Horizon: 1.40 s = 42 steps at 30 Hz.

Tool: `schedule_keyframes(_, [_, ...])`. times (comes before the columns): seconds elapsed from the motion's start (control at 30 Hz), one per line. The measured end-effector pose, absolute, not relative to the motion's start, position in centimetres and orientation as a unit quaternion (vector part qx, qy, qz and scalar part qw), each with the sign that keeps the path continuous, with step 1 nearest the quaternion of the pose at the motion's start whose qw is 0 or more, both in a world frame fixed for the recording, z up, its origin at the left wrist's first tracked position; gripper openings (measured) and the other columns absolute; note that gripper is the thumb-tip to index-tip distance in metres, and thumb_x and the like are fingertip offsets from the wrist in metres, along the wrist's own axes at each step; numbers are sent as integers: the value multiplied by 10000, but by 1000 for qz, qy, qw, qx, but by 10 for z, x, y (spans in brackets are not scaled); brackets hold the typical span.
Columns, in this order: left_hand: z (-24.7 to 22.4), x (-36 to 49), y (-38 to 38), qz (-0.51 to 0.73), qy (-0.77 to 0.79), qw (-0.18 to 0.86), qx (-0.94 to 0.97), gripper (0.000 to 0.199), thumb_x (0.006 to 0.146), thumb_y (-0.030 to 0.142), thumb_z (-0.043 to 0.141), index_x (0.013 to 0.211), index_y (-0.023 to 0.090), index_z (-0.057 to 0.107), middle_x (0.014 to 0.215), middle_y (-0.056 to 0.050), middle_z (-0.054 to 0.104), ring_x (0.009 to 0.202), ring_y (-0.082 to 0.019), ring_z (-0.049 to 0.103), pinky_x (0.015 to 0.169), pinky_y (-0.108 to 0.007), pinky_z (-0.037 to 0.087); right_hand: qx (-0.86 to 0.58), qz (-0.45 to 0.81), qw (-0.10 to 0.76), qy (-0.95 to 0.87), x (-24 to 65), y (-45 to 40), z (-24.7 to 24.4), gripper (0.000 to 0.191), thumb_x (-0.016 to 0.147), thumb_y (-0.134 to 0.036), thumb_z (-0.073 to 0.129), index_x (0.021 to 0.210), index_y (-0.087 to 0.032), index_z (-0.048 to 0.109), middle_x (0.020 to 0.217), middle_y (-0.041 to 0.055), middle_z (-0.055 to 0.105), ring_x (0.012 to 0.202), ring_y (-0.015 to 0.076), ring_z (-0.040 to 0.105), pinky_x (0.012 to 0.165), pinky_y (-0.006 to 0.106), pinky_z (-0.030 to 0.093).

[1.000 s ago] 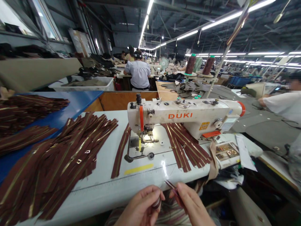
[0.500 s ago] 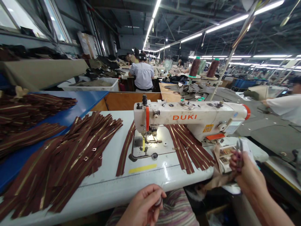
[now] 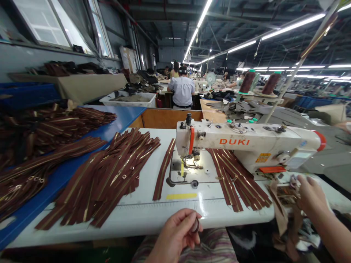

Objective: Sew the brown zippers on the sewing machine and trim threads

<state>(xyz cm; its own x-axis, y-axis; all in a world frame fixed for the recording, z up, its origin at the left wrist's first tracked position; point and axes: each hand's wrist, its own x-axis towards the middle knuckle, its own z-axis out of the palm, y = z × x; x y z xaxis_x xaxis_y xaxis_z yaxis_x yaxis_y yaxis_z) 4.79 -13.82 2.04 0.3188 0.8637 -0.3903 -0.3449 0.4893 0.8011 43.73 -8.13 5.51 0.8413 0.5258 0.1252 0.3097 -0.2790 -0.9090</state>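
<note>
Over my lap, at the table's front edge, my left hand (image 3: 178,233) is closed, pinching a small bobbin (image 3: 195,225) of brown thread. My right hand (image 3: 312,193) reaches out to the right, over a small open box (image 3: 286,195) of small items beside the sewing machine (image 3: 246,140). Its fingers are bent round a greyish-purple thing (image 3: 294,180), too blurred to name. Brown zipper strips (image 3: 236,179) with gold teeth lie right of the needle area. A single zipper strip (image 3: 163,171) rests to its left.
A large heap of zipper strips (image 3: 109,175) covers the table's left side. More zipper strips (image 3: 68,124) lie on the blue surface (image 3: 128,113) beyond. Tan fabric strips (image 3: 279,212) hang by the box. Two thread cones (image 3: 247,81) stand behind the machine. A seated person (image 3: 183,89) is farther back.
My right hand has come down onto the small box, and the metallic thing seen raised in it no longer shows clearly. My left hand still holds the bobbin. The view has turned left.
</note>
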Motion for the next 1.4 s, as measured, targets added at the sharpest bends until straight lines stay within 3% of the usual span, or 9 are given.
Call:
schedule_keyframes(0.07, [19,48,-136,416,425,738,319,454,658,569,735,781,141,647,635,-8,599,531,-93,518,506,-196,331,-794,83,534,-280,407,-99,57,437,796,-366,563,1174,-145,573,1284,202,518,1287,339,391,1039,482,272])
schedule_keyframes(0.1, [18,49,-135,424,426,729,328,459,662,581,726,776,143,650,626,-8,595,554,-105,522,525,-205,340,-767,119,553,-303,385,-110,55,473,803,-399,565,1220,-176,552,1266,160,550,1249,311,440,1031,459,301])
schedule_keyframes(0.17, [17,52,-134,443,430,704,351,443,691,581,703,770,147,657,619,-7,589,605,-124,521,581,-222,367,-673,301,584,-339,331,-133,46,485,752,-497,641,1137,-204,607,1057,103,666,1037,267,593,943,409,409])
schedule_keyframes(0.27, [19,57,-134,457,436,676,380,392,735,542,684,764,151,673,644,-8,585,647,-135,502,645,-238,393,-499,655,458,-335,247,-157,25,490,725,-566,691,968,-140,686,876,101,697,792,198,654,739,309,503])
schedule_keyframes(0.37, [28,57,-137,453,445,663,397,380,723,536,695,767,159,694,671,-14,590,668,-153,517,660,-246,423,-351,786,453,-233,197,-159,14,468,669,-535,766,891,-129,699,757,56,683,655,117,646,613,211,500])
schedule_keyframes(0.57, [43,54,-142,487,468,596,435,332,721,507,699,693,176,715,873,-71,678,950,-239,583,893,-266,423,-256,834,460,-162,188,-151,18,343,690,-327,818,938,-123,700,744,10,690,619,48,651,656,139,512])
schedule_keyframes(0.77, [35,52,-141,477,458,592,461,295,748,452,678,636,179,688,998,-98,654,962,-247,583,886,-291,437,-245,840,460,-148,183,-155,8,410,606,-315,866,933,-117,716,774,23,710,602,44,646,639,119,504])
schedule_keyframes(0.97, [38,37,-126,457,451,545,538,319,732,482,687,584,200,674,768,-74,650,939,-269,572,901,-325,423,-293,801,479,-205,186,-155,14,347,610,-302,864,887,-140,731,820,24,706,660,72,642,679,172,525])
schedule_keyframes(1.4, [48,26,-120,489,452,620,414,336,716,493,718,636,173,650,693,-15,621,740,-168,548,731,-238,436,-370,711,537,-263,196,-153,5,323,605,-302,859,813,-172,648,749,-12,664,648,96,620,679,215,500])
